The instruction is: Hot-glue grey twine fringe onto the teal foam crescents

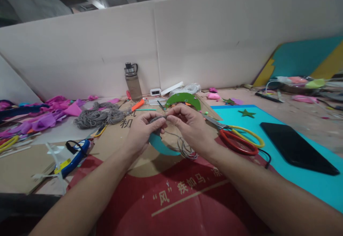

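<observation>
My left hand (146, 130) is closed around one end of a curved turquoise strip (164, 147), and grey cord is wrapped over that end. Close against it, my right hand (189, 123) pinches at the grey cord (161, 118) between thumb and forefinger. From there a loose tangle of grey string (187, 149) hangs below my right hand. Red and yellow handled scissors (238, 142) lie just right of that hand. A green curved piece with coloured bits (184, 99) sits behind both hands. The fingertips partly hide the wrapped end.
A grey yarn bundle (100, 115) and an orange cutter (137, 104) lie to the left. Farther left are a blue glue gun (73, 159) and pink scraps (57, 107). A bottle (133, 84) stands behind. On the right, a black phone (297, 148) rests on a turquoise sheet (318, 186).
</observation>
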Motion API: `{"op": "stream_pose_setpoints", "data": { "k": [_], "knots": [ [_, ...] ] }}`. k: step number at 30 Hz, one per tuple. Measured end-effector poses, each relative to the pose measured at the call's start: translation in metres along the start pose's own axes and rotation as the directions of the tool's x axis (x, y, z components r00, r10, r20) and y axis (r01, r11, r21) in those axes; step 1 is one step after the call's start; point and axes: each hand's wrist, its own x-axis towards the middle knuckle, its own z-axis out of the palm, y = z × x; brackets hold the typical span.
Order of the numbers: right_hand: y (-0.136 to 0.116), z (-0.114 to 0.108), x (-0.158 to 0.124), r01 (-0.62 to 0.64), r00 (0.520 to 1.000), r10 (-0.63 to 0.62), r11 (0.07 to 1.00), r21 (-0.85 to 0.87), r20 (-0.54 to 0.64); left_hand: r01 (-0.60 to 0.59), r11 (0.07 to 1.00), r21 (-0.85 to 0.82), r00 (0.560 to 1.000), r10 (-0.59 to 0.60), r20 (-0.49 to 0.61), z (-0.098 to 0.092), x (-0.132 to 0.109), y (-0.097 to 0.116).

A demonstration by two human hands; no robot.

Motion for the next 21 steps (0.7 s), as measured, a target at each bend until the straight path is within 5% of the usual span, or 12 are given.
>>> {"op": "stream_pose_setpoints", "data": {
  "k": [7,21],
  "knots": [
    [-0.0034,0.0011,0.0031,-0.001,0.998,-0.004,0.997,0.071,0.060,0.253,0.919,-0.304,0.964,-0.214,0.155,-0.0025,0.0041,0.0037],
    [-0.0087,0.0025,0.0022,-0.071,0.997,0.062,0.980,0.184,0.053,0.378,0.867,-0.324,0.916,-0.300,0.265,0.0033,0.0005,0.0079]
  ]
}}
